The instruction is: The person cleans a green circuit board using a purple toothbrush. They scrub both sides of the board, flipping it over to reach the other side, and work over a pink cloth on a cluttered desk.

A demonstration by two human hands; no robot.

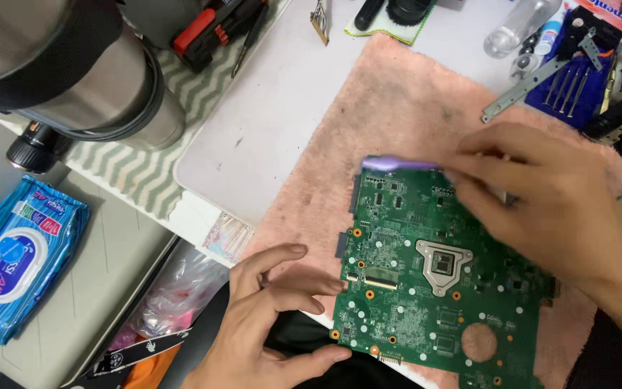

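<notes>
My left hand steadies the near left edge of the green board, fingers spread, fingertips touching its edge, holding nothing. My right hand is over the board's far right part, its grip closed around a purple brush whose end sticks out left along the far edge. The board lies on a pink towel on the white bench. To the far left stands a steel flask; a blue wipes pack lies left.
</notes>
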